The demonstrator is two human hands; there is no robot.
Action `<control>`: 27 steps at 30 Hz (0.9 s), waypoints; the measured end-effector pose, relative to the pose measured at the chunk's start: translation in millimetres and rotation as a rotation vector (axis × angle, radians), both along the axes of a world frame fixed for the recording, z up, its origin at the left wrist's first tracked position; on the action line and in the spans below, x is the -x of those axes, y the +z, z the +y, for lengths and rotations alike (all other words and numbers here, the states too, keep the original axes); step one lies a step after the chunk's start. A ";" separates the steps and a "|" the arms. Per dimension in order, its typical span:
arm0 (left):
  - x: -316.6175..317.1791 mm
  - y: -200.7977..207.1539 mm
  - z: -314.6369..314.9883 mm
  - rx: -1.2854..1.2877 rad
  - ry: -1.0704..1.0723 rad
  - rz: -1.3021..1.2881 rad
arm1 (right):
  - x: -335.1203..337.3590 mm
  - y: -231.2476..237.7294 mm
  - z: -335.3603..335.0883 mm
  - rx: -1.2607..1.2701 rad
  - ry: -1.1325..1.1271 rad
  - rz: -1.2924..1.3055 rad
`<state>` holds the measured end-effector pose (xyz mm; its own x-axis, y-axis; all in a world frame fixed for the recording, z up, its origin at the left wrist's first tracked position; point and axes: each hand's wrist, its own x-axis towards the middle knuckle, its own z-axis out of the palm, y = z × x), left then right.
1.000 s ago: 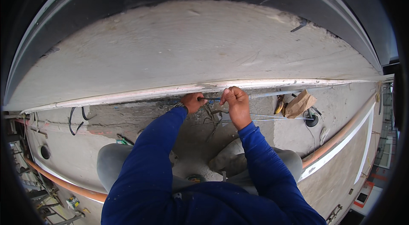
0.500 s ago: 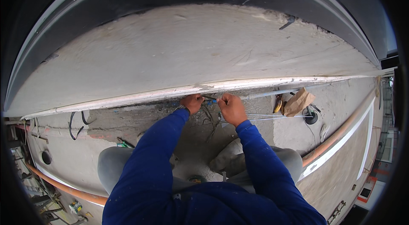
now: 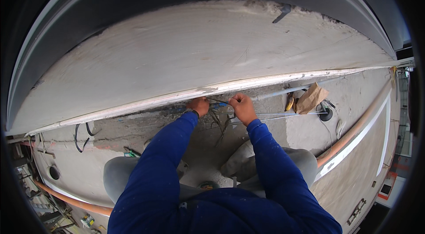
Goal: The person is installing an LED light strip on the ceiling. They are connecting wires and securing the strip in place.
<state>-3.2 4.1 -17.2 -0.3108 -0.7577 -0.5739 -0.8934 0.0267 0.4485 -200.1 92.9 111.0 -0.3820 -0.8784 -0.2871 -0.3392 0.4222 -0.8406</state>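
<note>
My left hand [image 3: 199,106] is closed in a pinch low beside the pale wall. My right hand [image 3: 242,107] is closed too, thumb against fingers, a short way to the right. A thin dark cable [image 3: 217,100] spans the gap between them, one end at each hand. Just under it a bit of blue pipe or fitting [image 3: 218,106] shows, partly hidden by the hands. Several loose dark cables [image 3: 216,121] dangle below, between my hands. White thin lines [image 3: 283,117] stretch right from near my right hand to a black round piece [image 3: 326,114].
A brown paper bag [image 3: 311,98] lies on the right by a yellow-handled tool [image 3: 290,101]. A grey-blue conduit [image 3: 279,93] follows the wall base. Black cable loops [image 3: 79,137] stick up at left. An orange pipe [image 3: 354,132] runs along the right. Pale wall [image 3: 199,52] stands ahead.
The view has shifted slightly, moving the wall and the bag a little in the picture. Both hands stay closed at the dark cable, nearly in the same place.
</note>
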 end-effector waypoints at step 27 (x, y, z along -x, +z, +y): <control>-16.7 -36.8 -9.6 0.140 -0.381 0.082 | -32.9 -147.3 27.7 0.064 -0.405 -1.412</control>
